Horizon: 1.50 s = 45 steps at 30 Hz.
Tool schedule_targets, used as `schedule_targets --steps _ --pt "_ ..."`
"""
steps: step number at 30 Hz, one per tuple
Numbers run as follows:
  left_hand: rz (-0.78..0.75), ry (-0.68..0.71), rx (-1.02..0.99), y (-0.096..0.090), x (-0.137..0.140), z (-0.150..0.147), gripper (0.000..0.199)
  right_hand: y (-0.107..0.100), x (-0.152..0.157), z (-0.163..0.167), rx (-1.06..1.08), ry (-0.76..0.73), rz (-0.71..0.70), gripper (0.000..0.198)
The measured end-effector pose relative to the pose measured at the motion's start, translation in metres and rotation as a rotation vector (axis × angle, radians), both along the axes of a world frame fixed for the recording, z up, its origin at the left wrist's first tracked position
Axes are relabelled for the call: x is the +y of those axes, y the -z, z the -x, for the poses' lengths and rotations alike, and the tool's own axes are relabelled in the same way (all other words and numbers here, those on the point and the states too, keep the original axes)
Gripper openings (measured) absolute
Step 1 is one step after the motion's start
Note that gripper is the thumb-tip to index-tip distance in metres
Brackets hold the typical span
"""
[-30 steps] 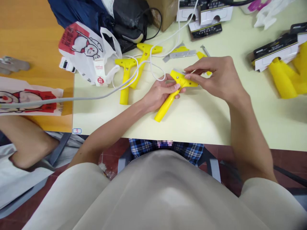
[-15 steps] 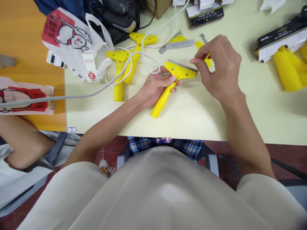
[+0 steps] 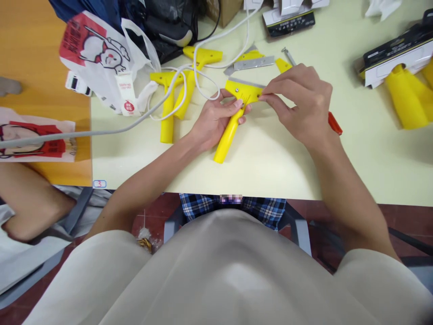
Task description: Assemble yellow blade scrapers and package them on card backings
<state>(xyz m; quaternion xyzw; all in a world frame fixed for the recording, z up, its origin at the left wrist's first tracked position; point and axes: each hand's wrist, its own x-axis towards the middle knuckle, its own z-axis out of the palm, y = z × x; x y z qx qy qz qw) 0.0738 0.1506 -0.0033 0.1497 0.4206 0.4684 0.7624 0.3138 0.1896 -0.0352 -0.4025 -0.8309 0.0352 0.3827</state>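
Note:
My left hand (image 3: 216, 119) is wrapped round a yellow scraper (image 3: 227, 137) just below its head, with the handle slanting down toward the table edge. A thin grey blade (image 3: 245, 83) lies along the top of that head, and a screw (image 3: 237, 90) shows at its left end. At the head's right end, my right hand (image 3: 299, 101) pinches thumb and forefinger together by the hole; anything between the fingertips is too small to make out. Past my right wrist a red handle (image 3: 334, 123) shows, partly hidden.
Two yellow scrapers (image 3: 167, 106) lie to the left, under a white cable (image 3: 135, 124). Behind are loose metal blades (image 3: 253, 63), a yellow piece (image 3: 283, 65) and a black-and-white box (image 3: 289, 23). Yellow handles (image 3: 406, 99) lie at right; a plastic bag (image 3: 98, 49) at left.
My right hand has moved left and down, its fingertips now at the scraper head's right end. The scraper has shifted slightly left, and the red handle has come into view behind my wrist.

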Motion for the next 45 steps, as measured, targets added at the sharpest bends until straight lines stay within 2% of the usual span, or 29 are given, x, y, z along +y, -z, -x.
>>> schedule_targets --steps 2,5,7,11,14,19,22,29,33,40,45 --pt "0.036 -0.01 -0.004 -0.001 -0.001 0.0 0.032 0.002 0.002 -0.002 -0.04 -0.007 -0.028 0.038" --pt "0.051 -0.008 0.0 -0.002 -0.002 -0.001 0.03 0.001 0.002 -0.004 -0.095 0.02 0.017 0.046" --pt "-0.017 0.019 -0.004 -0.001 -0.002 -0.001 0.024 -0.001 0.001 -0.004 -0.118 0.022 0.043 0.048" --pt "-0.127 0.064 0.025 0.0 -0.002 -0.001 0.023 -0.003 -0.001 -0.004 -0.089 -0.047 -0.027 0.042" --pt "-0.06 0.035 0.038 0.002 -0.002 0.0 0.021 -0.005 -0.001 -0.003 -0.09 -0.064 0.072 0.05" --pt "-0.113 0.037 0.018 0.006 -0.002 0.001 0.021 -0.013 -0.003 0.0 0.012 -0.062 0.118 0.063" --pt "-0.092 0.036 0.041 0.007 -0.003 0.002 0.023 -0.018 -0.002 0.001 0.036 -0.071 0.18 0.066" --pt "-0.166 0.094 0.064 0.004 -0.004 0.002 0.025 -0.011 0.003 0.001 0.046 -0.082 0.304 0.057" --pt "-0.161 0.086 0.026 0.004 -0.004 0.002 0.032 -0.003 0.006 -0.001 0.05 -0.077 0.277 0.055" --pt "-0.176 0.102 0.055 0.006 -0.002 0.004 0.034 0.005 0.008 -0.002 0.117 -0.103 0.124 0.044" --pt "-0.159 0.078 0.003 0.006 -0.002 0.003 0.038 -0.002 0.004 0.0 0.09 0.011 0.178 0.042"
